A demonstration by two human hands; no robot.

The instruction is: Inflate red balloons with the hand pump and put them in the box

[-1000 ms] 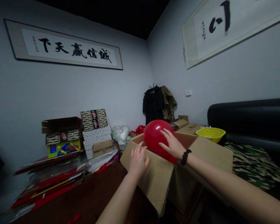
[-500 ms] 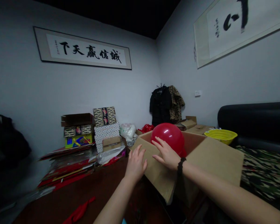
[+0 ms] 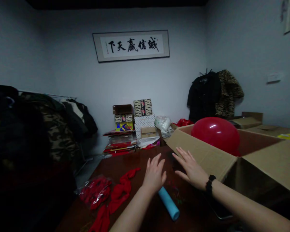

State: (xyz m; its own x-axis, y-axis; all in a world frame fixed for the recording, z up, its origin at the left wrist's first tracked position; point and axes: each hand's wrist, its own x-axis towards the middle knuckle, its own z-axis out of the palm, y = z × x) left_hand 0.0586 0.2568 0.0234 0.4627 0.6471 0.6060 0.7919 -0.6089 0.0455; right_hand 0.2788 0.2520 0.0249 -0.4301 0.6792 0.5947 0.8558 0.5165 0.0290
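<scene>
My left hand (image 3: pixel 154 174) hovers over the dark table (image 3: pixel 140 158) with fingers apart and nothing in it. Just below it lies a light-blue tube (image 3: pixel 169 204), its upper end partly hidden by the hand. To the right, my right hand (image 3: pixel 190 169) is spread open in front of a cardboard box (image 3: pixel 198 151), also holding nothing; a dark band circles that wrist. Inside the box rests a round red balloon (image 3: pixel 215 133), apart from both hands.
Red cloth (image 3: pixel 120 193) and a clear bag of red items (image 3: pixel 95 191) lie at the left. A phone-like dark slab (image 3: pixel 219 209) sits beneath my right forearm. Stacked boxes (image 3: pixel 145 124) stand at the back. Clothes (image 3: pixel 55 129) hang at the left.
My view has swung left. My right hand, which was at the red balloon, is now away from it, to the left. The balloon stays in the box; the blue tube shows now.
</scene>
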